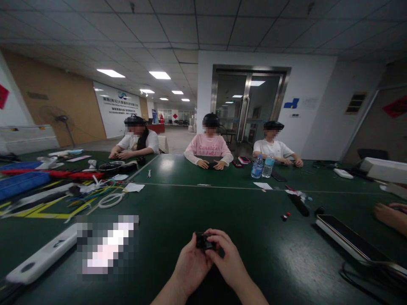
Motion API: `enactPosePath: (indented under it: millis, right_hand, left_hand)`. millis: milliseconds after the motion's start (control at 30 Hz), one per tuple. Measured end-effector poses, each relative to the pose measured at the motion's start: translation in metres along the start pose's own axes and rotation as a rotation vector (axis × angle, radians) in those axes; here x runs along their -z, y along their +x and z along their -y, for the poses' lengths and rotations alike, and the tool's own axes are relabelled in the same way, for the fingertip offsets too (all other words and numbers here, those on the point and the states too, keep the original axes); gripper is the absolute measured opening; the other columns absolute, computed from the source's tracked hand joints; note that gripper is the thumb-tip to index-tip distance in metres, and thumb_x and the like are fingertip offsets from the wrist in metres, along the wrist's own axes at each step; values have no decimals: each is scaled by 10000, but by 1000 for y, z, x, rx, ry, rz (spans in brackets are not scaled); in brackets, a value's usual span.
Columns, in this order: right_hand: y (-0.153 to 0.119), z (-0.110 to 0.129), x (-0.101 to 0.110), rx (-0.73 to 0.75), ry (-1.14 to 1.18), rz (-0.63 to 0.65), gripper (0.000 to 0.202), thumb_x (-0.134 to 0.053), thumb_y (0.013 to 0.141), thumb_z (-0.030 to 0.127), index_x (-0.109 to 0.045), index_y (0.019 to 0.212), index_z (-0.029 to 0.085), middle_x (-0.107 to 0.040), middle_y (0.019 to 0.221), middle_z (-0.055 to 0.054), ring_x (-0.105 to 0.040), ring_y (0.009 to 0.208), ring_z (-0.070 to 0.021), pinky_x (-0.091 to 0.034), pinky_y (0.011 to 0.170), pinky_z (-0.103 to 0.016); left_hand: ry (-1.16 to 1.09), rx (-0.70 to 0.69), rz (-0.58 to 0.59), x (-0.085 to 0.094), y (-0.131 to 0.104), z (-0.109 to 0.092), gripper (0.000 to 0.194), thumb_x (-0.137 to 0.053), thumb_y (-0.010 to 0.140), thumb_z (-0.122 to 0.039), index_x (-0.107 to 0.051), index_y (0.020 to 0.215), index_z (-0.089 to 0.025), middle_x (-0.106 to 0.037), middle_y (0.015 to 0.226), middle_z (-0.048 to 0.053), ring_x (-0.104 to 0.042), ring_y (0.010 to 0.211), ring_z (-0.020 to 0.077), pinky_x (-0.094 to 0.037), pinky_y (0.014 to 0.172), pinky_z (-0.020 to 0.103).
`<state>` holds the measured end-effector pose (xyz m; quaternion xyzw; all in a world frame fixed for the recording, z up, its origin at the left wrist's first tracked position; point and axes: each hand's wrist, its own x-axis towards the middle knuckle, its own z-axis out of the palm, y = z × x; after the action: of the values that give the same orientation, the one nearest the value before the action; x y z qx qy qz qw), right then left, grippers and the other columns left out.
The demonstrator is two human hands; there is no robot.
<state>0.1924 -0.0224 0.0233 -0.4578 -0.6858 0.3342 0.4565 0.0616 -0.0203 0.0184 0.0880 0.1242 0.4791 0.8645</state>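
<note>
Both my hands meet low in the middle of the view, over the dark green table (197, 212). Between the fingertips of my left hand (190, 264) and my right hand (227, 260) sits a small black part (202, 241), gripped from both sides. Its shape is too small and dark to make out further.
A white power strip (41, 258) and a blurred patch lie at the left. Cables, a white cable coil (110, 200) and blue trays (19, 182) fill the far left. A long flat panel (352, 239) and another person's hand (389, 214) are at the right. Three people sit across, near two water bottles (262, 166).
</note>
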Motion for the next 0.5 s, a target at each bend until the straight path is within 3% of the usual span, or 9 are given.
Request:
enactPosePath:
  millis: [300,500]
  right_hand:
    - [0,-4,3,58,36,-118,188,-588,710,138,-615,866,240,-600,1039,-49,-531,1032,-210,-410,917,-371]
    - [3,-11,9,9,38,-193,166,-603,724,228,-618,889,215,-623,933,-51,-575,934,-219,-451,858,-365]
  left_hand:
    - [4,-42,-28,7,3,-3,375,-377,893,-351,-631,963,-84,-666,942,129,-632,860,190,-459,823,297]
    - [14,-58,-36,11,3,-5,374,-401,883,-353,-616,1034,-86,-657,1004,160,-625,923,206,-422,908,326]
